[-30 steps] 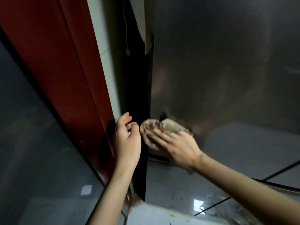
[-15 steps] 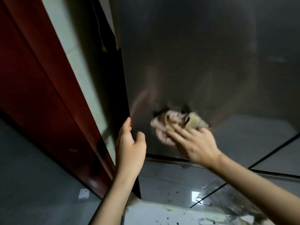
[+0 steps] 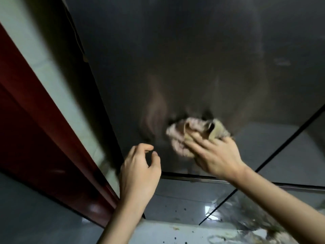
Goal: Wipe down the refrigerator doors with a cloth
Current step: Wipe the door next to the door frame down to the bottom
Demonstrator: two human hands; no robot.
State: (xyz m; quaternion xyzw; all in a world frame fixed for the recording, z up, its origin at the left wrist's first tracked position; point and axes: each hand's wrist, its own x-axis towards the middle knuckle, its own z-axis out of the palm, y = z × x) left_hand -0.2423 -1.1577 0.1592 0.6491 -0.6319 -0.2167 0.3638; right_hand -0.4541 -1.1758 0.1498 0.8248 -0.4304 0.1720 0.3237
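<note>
- The cloth [image 3: 193,133], crumpled and blurred, is pressed flat against the lower part of the dark door [image 3: 193,59] by the right hand [image 3: 216,155].
- The right fingers [image 3: 195,143] are spread and laid over the cloth's lower right part; the cloth is pinned under them rather than wrapped in a fist.
- The cloth's pinkish folds show past the fingertips to the left and above.
- The left hand [image 3: 139,171] is held half open, fingers curled loosely inward, thumb and forefinger apart; nothing is held in it.
- Whether the left fingertips touch the door cannot be told; the hand sits near the door's lower left corner.
- The door's bottom edge [image 3: 193,176] runs just below both hands, with a second panel [image 3: 175,199] under it.
- The door's left edge lies just left of the left hand; beyond it a dark gap, a pale wall strip [image 3: 44,71] and a red panel [image 3: 35,138] are seen.
- Broad bare door surface lies above and to the right of the cloth.
- Both forearms reach up from the lower frame, the right one slanting in from the lower right, the wrist bent toward the door.
- The floor [image 3: 158,231] below shows stains and specks.
</note>
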